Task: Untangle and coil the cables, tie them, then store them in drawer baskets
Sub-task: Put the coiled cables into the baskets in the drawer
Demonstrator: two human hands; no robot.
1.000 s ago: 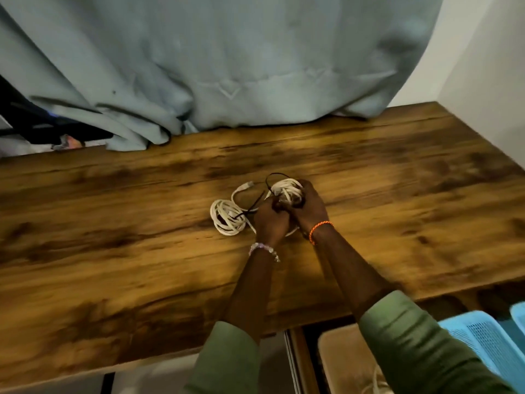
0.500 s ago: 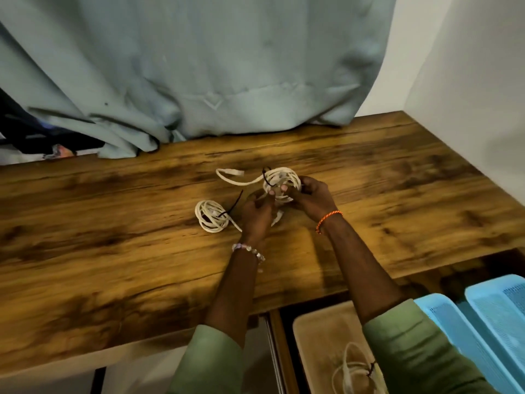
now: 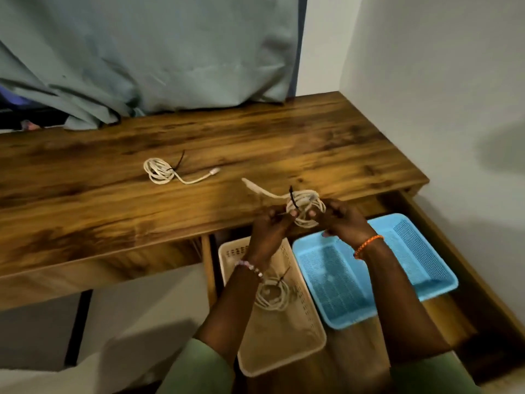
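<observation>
**Coiled cable held over the open drawer**

We see a white coiled cable [image 3: 306, 207] held in the air between both hands, just past the front edge of the wooden desk [image 3: 199, 143] and above the open drawer [image 3: 443, 231]. A black tie [image 3: 292, 199] wraps one side of the coil and its tail sticks up. A loose end of the cable, with a connector, trails off to the left over the desk edge.

The left hand [image 3: 270, 226] has its fingers curled and pinches the coil near the tie; a thin dark strand sits between its fingertips, likely the tie end, but motion blur hides detail. The right hand [image 3: 339, 218] grips the opposite side of the coil, fingers curled around the loops. A beaded bracelet [image 3: 250, 267] is on the left wrist and an orange bracelet [image 3: 368, 245] on the right. Green sleeves show at the bottom of the view.

Below the hands, the drawer holds two baskets side by side. The beige basket [image 3: 309, 345] on the left contains another coiled white cable [image 3: 272, 295] with a dark tie, partly hidden by the left forearm. The blue basket [image 3: 420, 291] sits to its right; we see only its mesh floor.

On the desk, well apart from the hands, lies a third coiled cable [image 3: 159, 172], tied in black, with its connector end stretching right. A grey-blue curtain [image 3: 156, 52] hangs behind the desk, its hem resting on the desktop.
</observation>
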